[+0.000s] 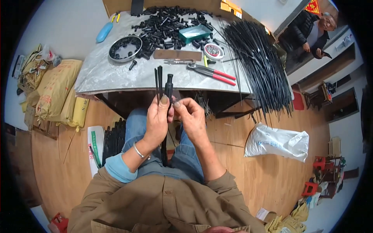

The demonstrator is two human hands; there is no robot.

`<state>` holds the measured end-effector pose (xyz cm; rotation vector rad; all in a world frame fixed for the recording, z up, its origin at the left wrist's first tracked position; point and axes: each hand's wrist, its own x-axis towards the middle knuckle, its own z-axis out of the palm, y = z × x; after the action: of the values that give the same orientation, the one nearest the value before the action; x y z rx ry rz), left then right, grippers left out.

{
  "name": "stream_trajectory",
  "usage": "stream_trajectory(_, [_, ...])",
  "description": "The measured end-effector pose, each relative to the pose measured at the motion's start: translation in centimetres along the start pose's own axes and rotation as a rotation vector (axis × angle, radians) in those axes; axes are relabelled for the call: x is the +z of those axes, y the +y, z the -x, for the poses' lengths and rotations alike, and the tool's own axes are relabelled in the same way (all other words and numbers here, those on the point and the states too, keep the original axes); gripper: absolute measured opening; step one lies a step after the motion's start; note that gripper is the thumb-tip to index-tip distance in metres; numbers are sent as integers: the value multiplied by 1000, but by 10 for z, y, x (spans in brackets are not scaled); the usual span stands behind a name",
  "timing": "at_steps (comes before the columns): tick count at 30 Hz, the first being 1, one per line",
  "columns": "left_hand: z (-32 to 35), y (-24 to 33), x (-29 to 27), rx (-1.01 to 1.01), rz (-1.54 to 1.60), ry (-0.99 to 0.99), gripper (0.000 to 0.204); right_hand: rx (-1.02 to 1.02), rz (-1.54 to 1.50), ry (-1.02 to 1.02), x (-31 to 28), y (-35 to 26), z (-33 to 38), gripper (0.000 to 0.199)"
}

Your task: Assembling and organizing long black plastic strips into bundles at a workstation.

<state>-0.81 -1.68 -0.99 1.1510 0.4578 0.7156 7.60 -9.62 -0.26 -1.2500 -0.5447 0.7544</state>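
Observation:
My left hand (155, 123) is closed around a black tubular piece (169, 86) with a flared top, held upright before the table's front edge. Beside that piece, several thin black rods (159, 79) also stick up out of the same hand, and dark lengths run down below it between my knees. My right hand (193, 121) meets it from the right, thumb and forefinger pinched against the lower part of the tube. Whatever small thing those fingertips may hold is hidden. Ahead lies a grey marbled table (93, 77) with a pile of short black tubular parts (165, 27).
On the table are red-handled pincers (217, 75), a round metal dish (113, 57), a green tray (188, 40), a small white bowl (218, 56) and a brown bar (176, 55). Long black rods (254, 58) overhang its right edge. A white sack (276, 144) lies on the floor; a person (311, 33) stands far right.

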Motion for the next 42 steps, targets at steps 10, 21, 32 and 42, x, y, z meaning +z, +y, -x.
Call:
stream_trajectory(10, [4, 3, 0, -31, -38, -22, 39, -251, 131, 206, 3, 15, 2, 14])
stream_trajectory(21, [-2, -2, -12, 14, -3, -92, 37, -184, 271, 82, -23, 26, -16, 21])
stream_trajectory(32, [-14, -3, -23, -102, 51, -311, 34, -474, 1587, 158, -133, -34, -118, 28])
stream_trajectory(42, [-11, -15, -19, -23, -10, -186, 29, -821, 1431, 96, -139, -11, -129, 22])
